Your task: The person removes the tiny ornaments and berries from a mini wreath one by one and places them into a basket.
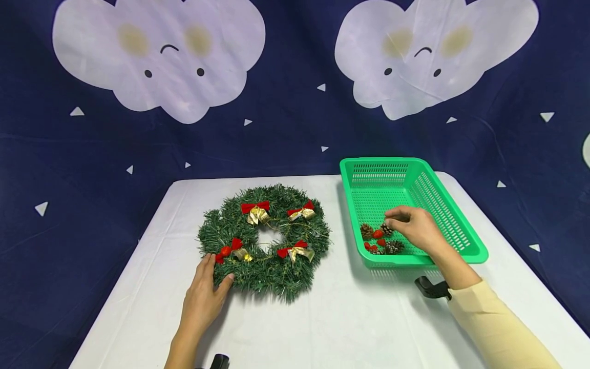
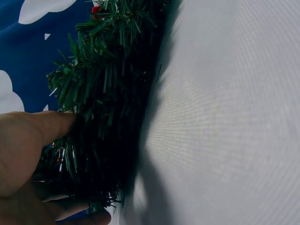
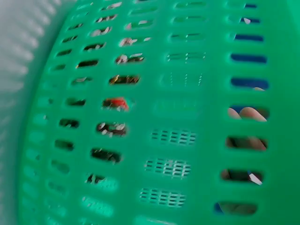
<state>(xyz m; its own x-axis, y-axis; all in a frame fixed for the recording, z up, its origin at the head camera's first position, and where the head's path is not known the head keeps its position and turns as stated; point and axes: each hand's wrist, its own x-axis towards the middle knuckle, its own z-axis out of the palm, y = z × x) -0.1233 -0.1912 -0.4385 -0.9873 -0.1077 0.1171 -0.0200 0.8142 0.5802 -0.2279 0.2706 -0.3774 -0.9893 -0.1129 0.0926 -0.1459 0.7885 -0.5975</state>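
Observation:
A green tinsel wreath lies on the white table, decorated with red and gold bows. My left hand rests against its near-left edge. The fingers lie beside a red berry ornament, and the thumb touches the greenery in the left wrist view. Over the green basket, my right hand hovers with bent fingers close to a pine cone; nothing shows between thumb and index finger. Through the basket's slots, the right wrist view shows parts of the fingers.
Other pine cones and several red berries lie in the basket's near-left corner. White cloth covers the table. Behind it hangs a dark blue backdrop with clouds. Black wrist mounts stick out near both wrists.

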